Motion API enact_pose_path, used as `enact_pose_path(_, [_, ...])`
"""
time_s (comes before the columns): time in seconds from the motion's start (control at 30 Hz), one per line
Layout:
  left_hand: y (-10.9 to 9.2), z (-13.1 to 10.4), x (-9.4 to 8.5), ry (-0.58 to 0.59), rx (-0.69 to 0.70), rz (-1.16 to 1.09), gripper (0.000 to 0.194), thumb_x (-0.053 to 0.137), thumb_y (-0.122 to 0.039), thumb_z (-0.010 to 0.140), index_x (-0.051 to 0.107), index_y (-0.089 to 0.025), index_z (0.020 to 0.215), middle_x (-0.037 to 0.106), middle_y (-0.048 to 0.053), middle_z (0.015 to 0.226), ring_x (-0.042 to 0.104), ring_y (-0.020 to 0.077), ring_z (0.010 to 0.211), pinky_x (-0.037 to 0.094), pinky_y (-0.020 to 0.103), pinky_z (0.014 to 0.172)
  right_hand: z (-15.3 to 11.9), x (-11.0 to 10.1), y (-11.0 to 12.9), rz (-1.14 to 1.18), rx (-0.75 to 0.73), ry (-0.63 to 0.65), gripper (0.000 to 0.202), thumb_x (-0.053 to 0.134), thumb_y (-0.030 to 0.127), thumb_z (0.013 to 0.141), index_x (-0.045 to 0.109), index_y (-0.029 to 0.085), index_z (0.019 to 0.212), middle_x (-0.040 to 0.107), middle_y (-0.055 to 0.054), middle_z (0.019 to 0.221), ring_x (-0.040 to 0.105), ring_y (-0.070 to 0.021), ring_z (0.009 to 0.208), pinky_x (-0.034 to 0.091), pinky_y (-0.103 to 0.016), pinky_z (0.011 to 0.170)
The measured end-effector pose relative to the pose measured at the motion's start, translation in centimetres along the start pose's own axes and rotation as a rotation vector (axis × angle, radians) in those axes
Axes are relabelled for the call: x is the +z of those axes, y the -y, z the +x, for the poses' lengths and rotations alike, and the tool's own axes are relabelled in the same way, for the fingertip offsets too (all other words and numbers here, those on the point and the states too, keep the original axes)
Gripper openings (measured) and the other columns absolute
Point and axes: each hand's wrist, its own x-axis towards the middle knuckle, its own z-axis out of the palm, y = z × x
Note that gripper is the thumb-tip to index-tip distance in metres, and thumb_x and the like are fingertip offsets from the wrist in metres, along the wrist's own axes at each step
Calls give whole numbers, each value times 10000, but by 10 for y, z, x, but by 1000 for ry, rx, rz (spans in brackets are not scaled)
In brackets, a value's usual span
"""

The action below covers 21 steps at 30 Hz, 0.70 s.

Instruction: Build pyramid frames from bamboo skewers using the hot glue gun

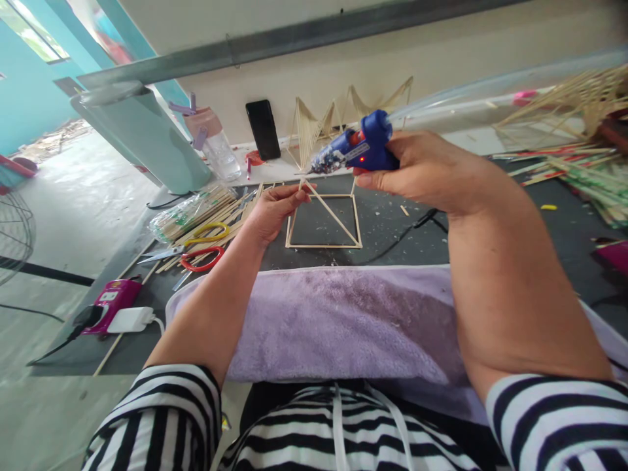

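Observation:
My right hand (417, 167) is wrapped round a blue glue gun (375, 147), whose red light shows. Its nozzle, smeared with pale and dark residue, points left at the top of a wooden stick frame (360, 226). That frame has a square base lying on the dark table, with thin sticks slanting up from it. Near the nozzle, my left hand (282, 206) pinches the upper end of the slanting sticks. Whether the nozzle touches the joint I cannot tell.
Scissors (203, 247) and loose wooden sticks (230, 219) lie to the left, near a magenta power socket (112, 297). A phone (263, 129) leans against the wall beside a water bottle (220, 150). Finished-looking stick shapes (314, 124) stand behind. A purple towel (343, 320) covers the front edge.

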Motion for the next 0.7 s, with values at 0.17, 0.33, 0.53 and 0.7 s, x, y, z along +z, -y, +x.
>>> enact_pose_path(0.17, [1,1,-2,-2,6,2,252,809,-419,666,791,-204,796,713,11,866,511,52,630,368,194,580,-3,-5,1,392,155,-102,123,743,236,772,685,155,845,622,31,702,449,-46,516,315,-207,484])
enact_pose_path(0.33, [1,1,-3,-12,14,-13,241,803,-405,683,799,-234,853,709,8,822,535,56,658,351,179,569,-1,-7,7,825,127,-267,59,718,181,774,684,187,821,662,-21,764,493,-91,552,312,-240,468])
enact_pose_path(0.53, [1,1,3,-42,36,16,225,800,-407,682,794,-212,794,731,14,879,572,75,712,405,192,638,4,-4,5,1003,140,-408,32,684,156,782,697,181,769,657,-56,786,486,-99,532,320,-265,485])
enact_pose_path(0.7, [3,1,5,-56,16,10,237,797,-404,679,790,-204,804,730,5,850,530,62,632,410,202,615,6,-1,5,1018,146,-429,59,707,155,751,683,209,752,640,-38,817,571,-127,654,336,-250,471])
